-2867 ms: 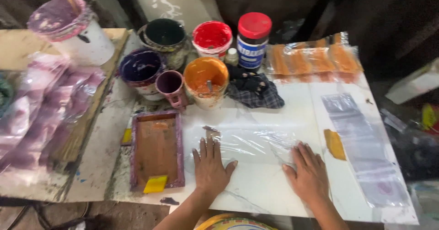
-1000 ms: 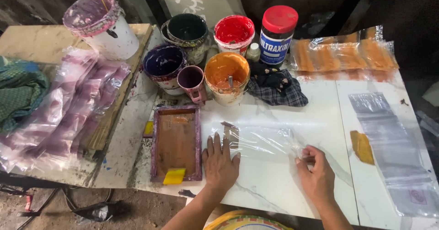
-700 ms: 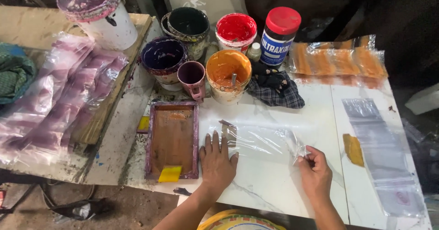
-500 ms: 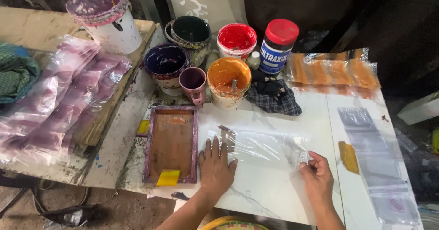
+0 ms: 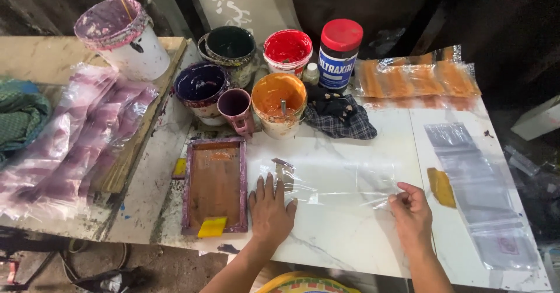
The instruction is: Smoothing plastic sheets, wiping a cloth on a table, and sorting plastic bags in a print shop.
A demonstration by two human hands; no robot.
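Since the earlier frame, the right hand [image 5: 413, 212] is no longer lying flat but pinching the right edge of the clear plastic sheet [image 5: 341, 176] on the white marble table [image 5: 326, 246]. Left hand [image 5: 269, 206] is pressing the sheet's left end, fingers spread. Peeling or repositioning seems underway; lifting next is calling for steady tension. Beside it, the framed screen [image 5: 214, 182] is carrying a yellow squeegee [image 5: 212, 227].

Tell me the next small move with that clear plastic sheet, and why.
Probably draw the right hand gently rightward to pull the clear plastic sheet taut: it pinches the sheet's wrinkled right edge, while the left hand lies flat, pinning the left end to the white table.
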